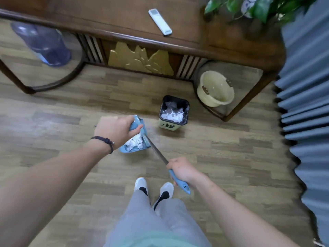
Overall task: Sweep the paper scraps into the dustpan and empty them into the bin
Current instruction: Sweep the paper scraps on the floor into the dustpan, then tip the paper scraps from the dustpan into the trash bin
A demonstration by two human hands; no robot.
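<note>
My left hand (115, 129) is shut on the blue handle of a light-blue dustpan (146, 141) held above the floor. White crumpled paper scraps (135, 142) lie inside the pan. My right hand (181, 169) grips the broom (158, 152) by its blue handle end; its metal shaft runs up-left to the dustpan, and the broom head is hidden behind the pan. A small square bin (170, 126) with a black liner stands just right of the dustpan and holds crumpled white paper (173, 115).
A dark wooden table (124, 27) with a white remote (160, 21) spans the back. Under it are a blue water jug (42, 43) at left and a cream basin (215, 90) at right. A grey curtain (306, 104) lines the right side. My feet (154, 189) stand below the hands.
</note>
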